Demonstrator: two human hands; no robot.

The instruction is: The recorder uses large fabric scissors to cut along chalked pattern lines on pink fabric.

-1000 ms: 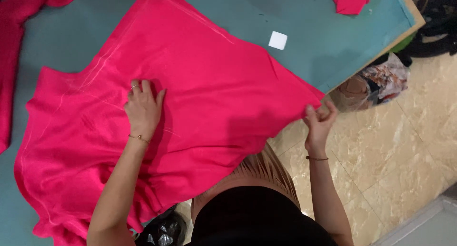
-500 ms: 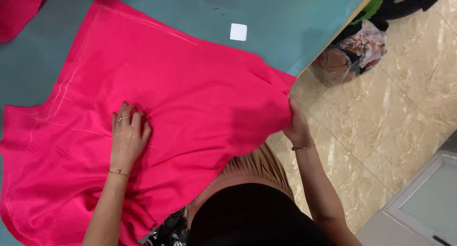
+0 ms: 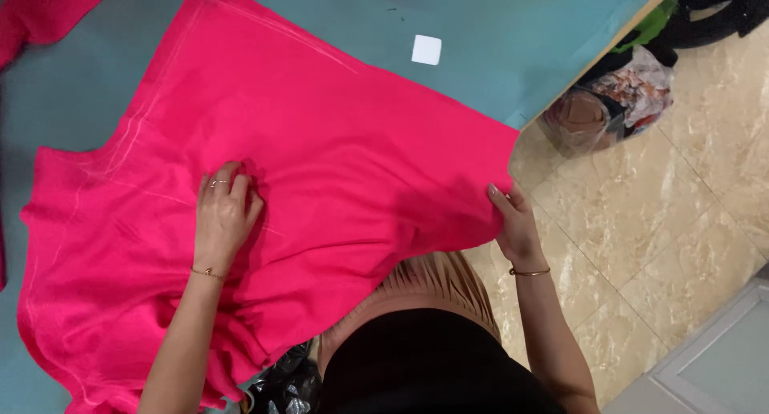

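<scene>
teal worktable (image 3: 497, 53) over glossy beige marble-look floor tiles (image 3: 681, 189) — a clear stuffed bag (image 3: 617, 93) beside it.

A big bright pink cloth (image 3: 320, 157) lies spread nearly flat across the teal table (image 3: 481, 69), faint seam lines near its far edge, its near edge rumpled and hanging over the table's side.

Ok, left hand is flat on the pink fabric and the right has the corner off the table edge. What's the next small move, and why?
Probably draw the right hand outward along the table edge to pull the pink fabric taut, while the left hand pins it. The cloth bunches in folds below the left wrist, and the gripped corner hangs past the edge.
</scene>
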